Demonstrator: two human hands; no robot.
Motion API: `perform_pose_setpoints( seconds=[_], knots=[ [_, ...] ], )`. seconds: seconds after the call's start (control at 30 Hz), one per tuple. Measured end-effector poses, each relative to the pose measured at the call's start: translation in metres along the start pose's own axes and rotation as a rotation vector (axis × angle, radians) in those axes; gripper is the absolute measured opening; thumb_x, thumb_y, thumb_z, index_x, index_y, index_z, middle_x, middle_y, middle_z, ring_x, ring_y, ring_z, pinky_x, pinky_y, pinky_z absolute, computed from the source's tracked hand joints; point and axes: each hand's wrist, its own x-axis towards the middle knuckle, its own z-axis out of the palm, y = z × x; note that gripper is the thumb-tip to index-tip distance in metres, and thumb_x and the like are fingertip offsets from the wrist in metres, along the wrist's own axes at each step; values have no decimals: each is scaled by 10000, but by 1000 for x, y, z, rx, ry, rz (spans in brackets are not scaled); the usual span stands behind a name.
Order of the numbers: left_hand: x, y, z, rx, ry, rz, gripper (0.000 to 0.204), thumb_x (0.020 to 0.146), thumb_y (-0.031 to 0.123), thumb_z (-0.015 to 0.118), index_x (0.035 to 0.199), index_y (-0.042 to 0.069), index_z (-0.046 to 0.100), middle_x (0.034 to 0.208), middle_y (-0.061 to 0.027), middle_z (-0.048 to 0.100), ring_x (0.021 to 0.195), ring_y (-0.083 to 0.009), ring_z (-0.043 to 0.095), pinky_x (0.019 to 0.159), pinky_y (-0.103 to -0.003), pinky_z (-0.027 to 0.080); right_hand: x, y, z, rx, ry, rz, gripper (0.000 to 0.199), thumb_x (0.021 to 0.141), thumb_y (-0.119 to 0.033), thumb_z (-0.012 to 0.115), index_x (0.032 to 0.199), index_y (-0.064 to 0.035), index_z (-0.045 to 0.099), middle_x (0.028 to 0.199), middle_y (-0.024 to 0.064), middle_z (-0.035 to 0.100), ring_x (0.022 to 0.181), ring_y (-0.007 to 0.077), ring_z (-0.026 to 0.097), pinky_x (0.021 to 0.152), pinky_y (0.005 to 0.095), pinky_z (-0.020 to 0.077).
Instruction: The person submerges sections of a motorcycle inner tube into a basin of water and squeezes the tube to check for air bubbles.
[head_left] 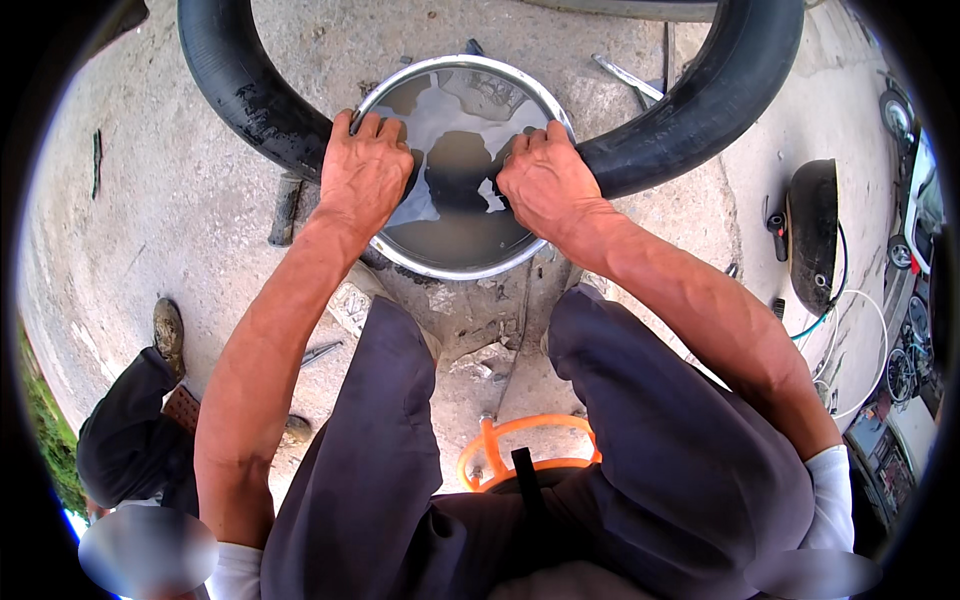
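A large black inner tube [690, 130] curves down from the far side, its near section dipping into a round metal basin [462, 272] of murky water [470, 238]. My left hand [365, 165] wraps over the tube at the basin's left rim, fingers curled with the knuckles up. Likewise, my right hand [548, 180] grips it at the right rim. Between the two hands the tube shows as a dark shape under or at the water's surface; reflections make its depth hard to tell. The basin stands on the ground just ahead of my knees.
An orange tubular frame [540, 418] is between my legs. Another person's dark-clothed leg [130, 420] is at lower left. A black rounded tank [812, 235] and a pale hose [885, 350] lie right. A metal bar [628, 76] and dark cylindrical piece [285, 212] lie near the basin.
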Motion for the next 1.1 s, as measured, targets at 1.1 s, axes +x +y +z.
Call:
perform_pose_setpoints(
  seconds=[1.1],
  knots=[
    [-1,-1,1,-16,33,-4,137,894,115,670,919,103,804,1097,-68,709,1139,-240,658,1127,-479,424,1,0,0,50,-27,-5,191,890,-242,693,887,-80,792,872,87,701,850,218,679,793,383,429]
  ],
)
